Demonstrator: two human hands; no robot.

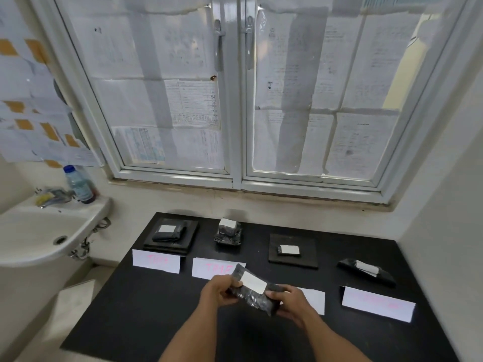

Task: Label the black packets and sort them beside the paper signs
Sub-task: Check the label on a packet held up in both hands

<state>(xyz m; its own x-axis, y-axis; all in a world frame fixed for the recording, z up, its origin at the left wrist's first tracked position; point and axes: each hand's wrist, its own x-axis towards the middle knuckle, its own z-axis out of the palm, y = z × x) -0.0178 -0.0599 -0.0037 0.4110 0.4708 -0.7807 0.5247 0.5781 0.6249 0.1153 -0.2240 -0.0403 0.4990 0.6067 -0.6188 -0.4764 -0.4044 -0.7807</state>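
Both forearms come in from the near edge, meeting above the middle of the black worktop (156, 322). Left hand (220, 290) and right hand (292, 301) each clamp one end of a black packet (257, 296), fingers curled under and thumbs on top, lifted clear of the surface and tilted. White label (253, 282) already sits on its upper face; holding both ends looks meant to keep the film taut and the label flat. Label appears done, placement is left.

Just beyond the hands, four paper signs in a row: far-left sign (156, 261), second sign (213, 267), third sign (313, 300) partly hidden by the right hand, right sign (377, 304). Pink lettering too blurred to read.

Behind each sign is a sorted group, all with white labels: left stack (170, 235), small bundle (228, 232), flat packet (293, 250), loose packet (366, 271). Can't tell which sign the held packet belongs to.
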